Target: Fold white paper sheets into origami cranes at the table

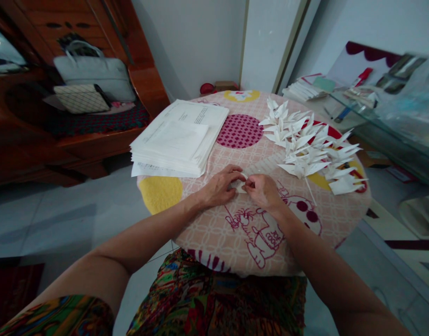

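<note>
Near the middle of the round table, both hands meet over a small piece of folded white paper. My left hand has its fingers curled on the paper's left and far edge. My right hand pinches the paper's right side between thumb and fingers. Much of the paper is hidden under the fingers. A pale strip, hard to make out, lies just beyond the hands. To the right is a cluster of folded white paper figures with pointed tips. At the left stands a thick stack of white paper sheets, some printed.
A pink patterned cloth covers the table. Behind on the right, a glass-edged shelf holds papers and a clear plastic bag. On the left, a wooden bench carries a grey handbag and a checked pouch.
</note>
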`<state>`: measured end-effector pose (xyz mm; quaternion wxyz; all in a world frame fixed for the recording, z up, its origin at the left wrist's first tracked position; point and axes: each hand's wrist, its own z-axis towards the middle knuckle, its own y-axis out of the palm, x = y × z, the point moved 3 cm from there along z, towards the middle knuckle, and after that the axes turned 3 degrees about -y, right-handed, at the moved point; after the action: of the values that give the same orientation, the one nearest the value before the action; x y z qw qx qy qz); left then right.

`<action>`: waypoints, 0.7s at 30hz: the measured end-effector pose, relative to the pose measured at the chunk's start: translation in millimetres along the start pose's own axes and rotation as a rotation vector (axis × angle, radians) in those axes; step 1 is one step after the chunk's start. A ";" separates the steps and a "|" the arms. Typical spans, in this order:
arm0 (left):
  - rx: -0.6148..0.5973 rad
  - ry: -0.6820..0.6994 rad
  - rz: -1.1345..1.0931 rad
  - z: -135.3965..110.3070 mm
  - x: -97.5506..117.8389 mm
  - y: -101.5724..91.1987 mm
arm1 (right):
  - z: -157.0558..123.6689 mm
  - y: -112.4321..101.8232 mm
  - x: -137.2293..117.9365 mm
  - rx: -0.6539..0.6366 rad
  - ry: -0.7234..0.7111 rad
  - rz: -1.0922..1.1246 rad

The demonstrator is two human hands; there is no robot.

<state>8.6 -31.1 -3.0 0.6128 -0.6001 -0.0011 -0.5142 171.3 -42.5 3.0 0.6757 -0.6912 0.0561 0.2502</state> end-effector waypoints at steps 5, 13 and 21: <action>0.087 0.145 0.003 0.9 -4.8 1.7 | 1.1 1.4 0.7 -0.004 0.014 0.011; -0.030 0.116 -0.088 -0.2 -1.5 7.8 | -0.9 -2.3 12.9 -0.009 -0.023 0.196; -0.111 0.292 0.100 -2.5 1.8 9.4 | -9.6 -23.8 43.4 -0.093 -0.086 0.383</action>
<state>13.9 -36.4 -9.5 0.5970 -0.5513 0.1464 -0.5641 221.4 -38.6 5.8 0.5849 -0.6871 0.1460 0.4055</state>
